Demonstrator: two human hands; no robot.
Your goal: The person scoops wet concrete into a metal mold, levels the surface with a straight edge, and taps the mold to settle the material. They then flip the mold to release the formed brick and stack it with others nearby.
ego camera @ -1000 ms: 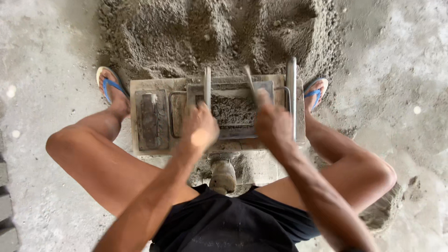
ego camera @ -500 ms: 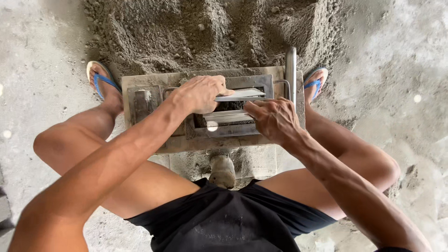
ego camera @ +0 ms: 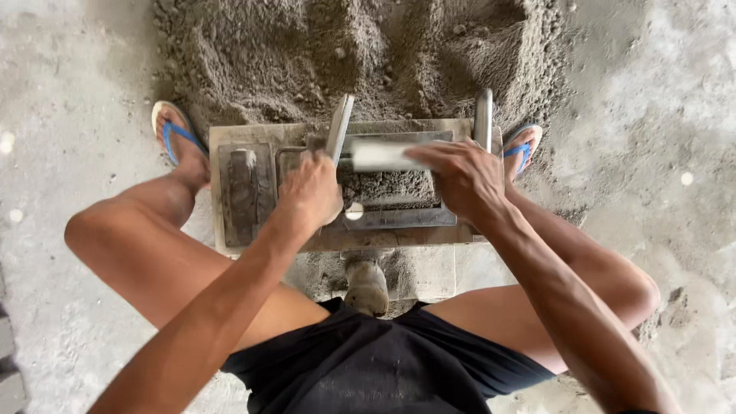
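Black shorts (ego camera: 368,360) at the bottom middle of the frame, with bare knees spread to the lower left and lower right. Between the knees, a small grey lump of a handle (ego camera: 366,285), caked in grit.

Just above, in the middle of the frame, a flat metal mould box (ego camera: 253,238), grey and dusty, lying on the floor. Inside its middle part, damp dark sand mix (ego camera: 387,188), packed low. A smaller slot at its left end, dark and crusted.

Left hand (ego camera: 310,192) curled tight round the lower end of a thin metal plate (ego camera: 339,127) standing tilted on the box. Right hand (ego camera: 464,178) closed over one end of a pale, blurred bar (ego camera: 379,156) lying across the top of the box. A tall metal post (ego camera: 483,119) upright at the right end.

Blue flip-flops (ego camera: 172,130) on both feet, one at each end of the box.

Farther up, across the top of the frame, a big heap of grey sand (ego camera: 345,46) on a pale concrete floor (ego camera: 61,92).
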